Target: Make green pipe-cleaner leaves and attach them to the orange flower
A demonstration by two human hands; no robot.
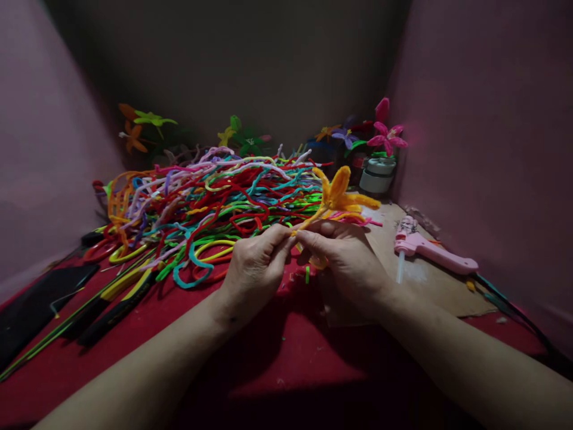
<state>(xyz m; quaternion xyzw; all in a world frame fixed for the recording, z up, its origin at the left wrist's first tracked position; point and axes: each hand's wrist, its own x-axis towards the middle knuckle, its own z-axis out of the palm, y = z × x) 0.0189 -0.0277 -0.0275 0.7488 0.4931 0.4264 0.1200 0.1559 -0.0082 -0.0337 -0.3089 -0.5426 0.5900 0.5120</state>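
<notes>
Pinching orange stem (313, 218) narrowly in left hand (256, 258) and right hand (348, 254) | apparently twisting below petals (339, 186) | calling next for steady tension

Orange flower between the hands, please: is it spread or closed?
Spread: the orange flower has petals pointing apart, some upward and others to the right.

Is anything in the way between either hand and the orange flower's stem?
Nothing visible is: the left hand and right hand both pinch the stem of the orange flower. The colorful fuzzy pile lies beyond the hands.
</notes>
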